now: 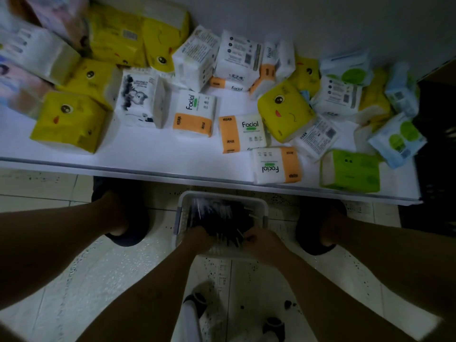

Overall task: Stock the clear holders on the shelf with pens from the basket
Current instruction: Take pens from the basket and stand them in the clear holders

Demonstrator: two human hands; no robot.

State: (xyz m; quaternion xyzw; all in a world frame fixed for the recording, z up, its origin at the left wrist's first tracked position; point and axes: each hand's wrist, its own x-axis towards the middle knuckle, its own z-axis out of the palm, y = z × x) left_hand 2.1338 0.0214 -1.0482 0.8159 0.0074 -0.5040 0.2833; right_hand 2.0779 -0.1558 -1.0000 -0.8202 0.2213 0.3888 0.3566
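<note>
A white plastic basket [261,206] sits on the floor between my feet, just below the shelf edge. It holds a heap of dark pens [222,218]. Both my hands are down inside its near end. My left hand [197,239] is curled around a bunch of the pens. My right hand [259,239] grips pens too, with several light-tipped ends sticking out between the two hands. No clear holders are in view.
A white shelf [153,149] spans the view above the basket, covered with many tissue packs in yellow [69,122], orange-and-white [195,112] and green [350,171]. My feet in dark slippers [128,230] stand on the speckled tile floor. A white stool base [195,317] is near me.
</note>
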